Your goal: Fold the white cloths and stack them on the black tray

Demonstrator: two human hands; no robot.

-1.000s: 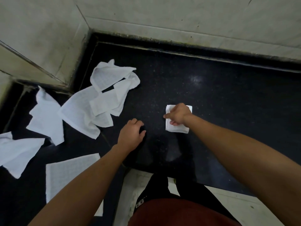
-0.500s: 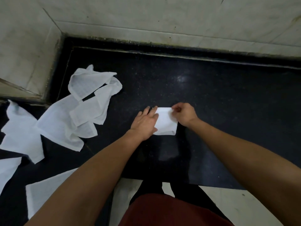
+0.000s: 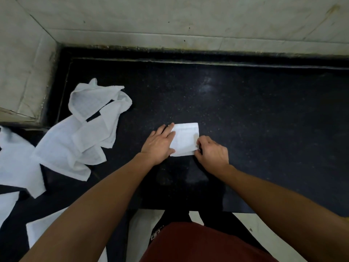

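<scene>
— "Between your fingers (image 3: pixel 166 132): the folded cloth (image 3: pixel 186 138), on the table (image 3: pixel 245 120)?"

— "Yes. Your left hand (image 3: pixel 159 143) just arrived, fingers straight, pressing its edge; your right hand (image 3: pixel 212 152) pinches the near corner. Fold nearly set; loose cloths (image 3: pixel 85 133) wait further left."

One folded white cloth (image 3: pixel 186 139) is lying near the middle of the black counter (image 3: pixel 264 129). Two hands are showing: the left hand (image 3: pixel 158 142) and the right hand (image 3: pixel 213 154). Toward the counter's left edge, a crumpled heap (image 3: pixel 75 140) is holding at least two unfolded white cloths, overlaps hiding the exact number. Three more are lying singly: the rumpled cloth (image 3: pixel 17 163), the cut-off cloth (image 3: pixel 5 207) and the flat cloth (image 3: pixel 43 229).
</scene>
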